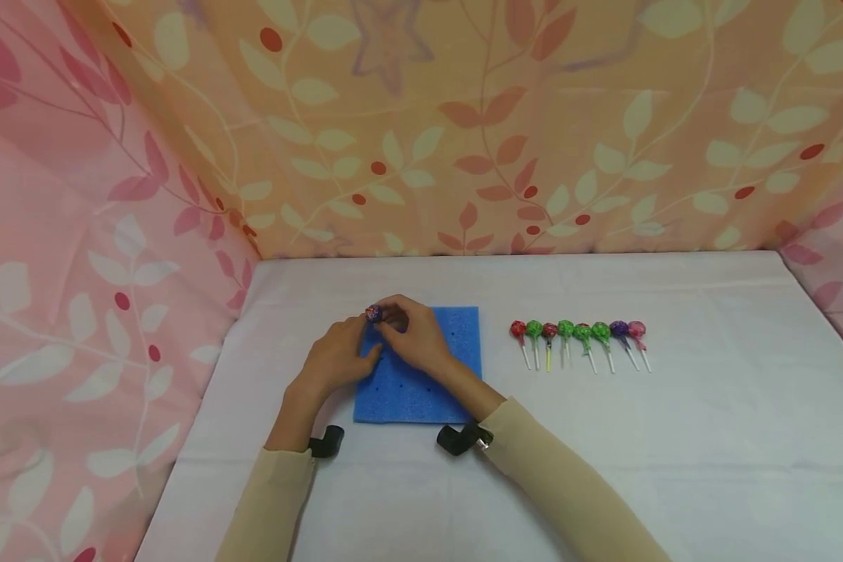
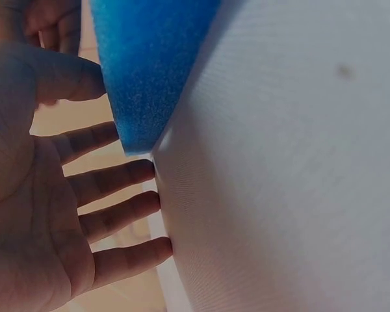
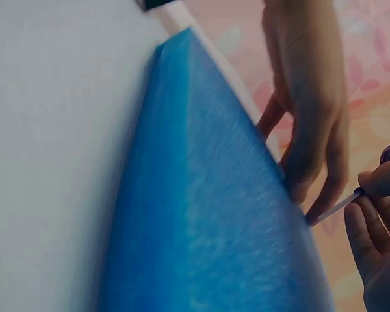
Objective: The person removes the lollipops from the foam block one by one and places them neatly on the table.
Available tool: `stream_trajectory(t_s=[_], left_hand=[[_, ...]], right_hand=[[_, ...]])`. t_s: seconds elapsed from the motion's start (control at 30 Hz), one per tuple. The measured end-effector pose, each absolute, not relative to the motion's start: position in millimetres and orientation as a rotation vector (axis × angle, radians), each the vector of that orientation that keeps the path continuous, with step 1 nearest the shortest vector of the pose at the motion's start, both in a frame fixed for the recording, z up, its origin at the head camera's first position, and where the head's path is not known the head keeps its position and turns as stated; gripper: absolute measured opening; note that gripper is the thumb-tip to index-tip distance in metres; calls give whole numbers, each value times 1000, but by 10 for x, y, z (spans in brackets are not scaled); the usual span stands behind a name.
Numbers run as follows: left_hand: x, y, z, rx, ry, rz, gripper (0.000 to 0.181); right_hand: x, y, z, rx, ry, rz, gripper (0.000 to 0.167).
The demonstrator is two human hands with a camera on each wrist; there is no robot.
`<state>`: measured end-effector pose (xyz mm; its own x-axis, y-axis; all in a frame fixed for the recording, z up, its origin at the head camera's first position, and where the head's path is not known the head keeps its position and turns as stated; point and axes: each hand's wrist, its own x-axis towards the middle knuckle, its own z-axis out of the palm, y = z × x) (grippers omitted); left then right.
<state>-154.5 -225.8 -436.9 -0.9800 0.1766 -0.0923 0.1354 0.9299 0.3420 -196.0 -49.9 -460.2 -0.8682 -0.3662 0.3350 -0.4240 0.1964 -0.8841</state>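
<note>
A lollipop [image 1: 373, 314] in a dark purple wrapper is pinched between the thumb and fingers of my right hand [image 1: 417, 336]. Its white stick [image 3: 335, 209] slants down to the far left part of a blue foam board [image 1: 421, 398]. Whether the tip sits in a hole cannot be told. My left hand [image 1: 333, 355] steadies the board's left edge, its fingers [image 2: 120, 185] fairly straight and spread, some reaching the white cloth. In the right wrist view, the left fingertips come close to the stick's lower end.
Right of the board, several wrapped lollipops [image 1: 583, 333] lie in a row, red, green, purple and pink, sticks toward me. Small dark holes dot the foam. A white cloth [image 1: 709, 437] covers the table, with a floral curtain [image 1: 569, 156] behind.
</note>
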Motion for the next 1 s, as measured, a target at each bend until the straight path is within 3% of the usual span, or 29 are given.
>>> stream_trajectory(t_s=[1.0], left_hand=[[-1536,-2229,-4390,228,2961,517,61]], right_hand=[[-1484,481,-4419,653,-2424,1686,32]])
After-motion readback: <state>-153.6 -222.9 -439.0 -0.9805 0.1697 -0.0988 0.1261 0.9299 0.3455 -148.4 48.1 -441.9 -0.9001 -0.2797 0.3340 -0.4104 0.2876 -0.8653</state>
